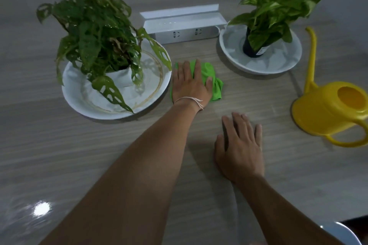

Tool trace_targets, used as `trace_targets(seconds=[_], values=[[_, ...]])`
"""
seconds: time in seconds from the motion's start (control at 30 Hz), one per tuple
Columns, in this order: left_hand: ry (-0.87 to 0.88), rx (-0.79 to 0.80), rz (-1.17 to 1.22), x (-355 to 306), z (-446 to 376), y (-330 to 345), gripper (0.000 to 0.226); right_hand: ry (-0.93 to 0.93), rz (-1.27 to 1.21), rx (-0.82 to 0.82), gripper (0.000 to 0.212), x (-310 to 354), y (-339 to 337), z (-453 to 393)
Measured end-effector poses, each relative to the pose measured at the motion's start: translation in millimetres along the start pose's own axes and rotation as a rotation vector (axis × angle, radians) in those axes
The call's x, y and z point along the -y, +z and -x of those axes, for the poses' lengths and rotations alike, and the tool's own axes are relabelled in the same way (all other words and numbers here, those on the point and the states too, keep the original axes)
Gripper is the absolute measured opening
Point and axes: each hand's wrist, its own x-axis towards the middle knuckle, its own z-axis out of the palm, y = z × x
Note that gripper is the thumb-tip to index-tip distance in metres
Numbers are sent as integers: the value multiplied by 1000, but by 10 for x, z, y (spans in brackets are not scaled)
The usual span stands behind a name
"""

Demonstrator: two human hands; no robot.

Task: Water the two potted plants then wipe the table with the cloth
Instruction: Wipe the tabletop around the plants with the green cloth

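Observation:
A green cloth lies bunched on the wooden table between the two plants. My left hand presses flat on the cloth with straight fingers. My right hand rests flat on the bare table nearer to me, holding nothing. The left plant with holed leaves stands in a white pot on a white plate. The right plant stands in a dark pot on a second white plate. A yellow watering can sits at the right, its long spout pointing up and away.
A white power strip box with sockets lies at the back between the plants. A white rounded object shows at the lower right corner. A light glare spot reflects on the table at the lower left.

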Motion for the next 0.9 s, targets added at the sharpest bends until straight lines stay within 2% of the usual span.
trace_targets(seconds=[0.13, 0.3, 0.43, 0.6, 0.9], values=[[32, 13, -13, 43, 195, 26, 67, 2, -6, 42, 59, -5, -7, -9], [91, -31, 1, 105, 656, 90, 65, -16, -31, -72, 55, -18, 36, -4], [75, -67, -4, 180, 1090, 99, 66, -29, -38, -102, 55, -22, 43, 12], [67, -119, 18, 236, 1620, 123, 63, -29, -33, -62, 58, -37, 30, 8], [32, -76, 14, 366, 2489, 105, 65, -86, -16, -100, 57, -87, 74, 4]])
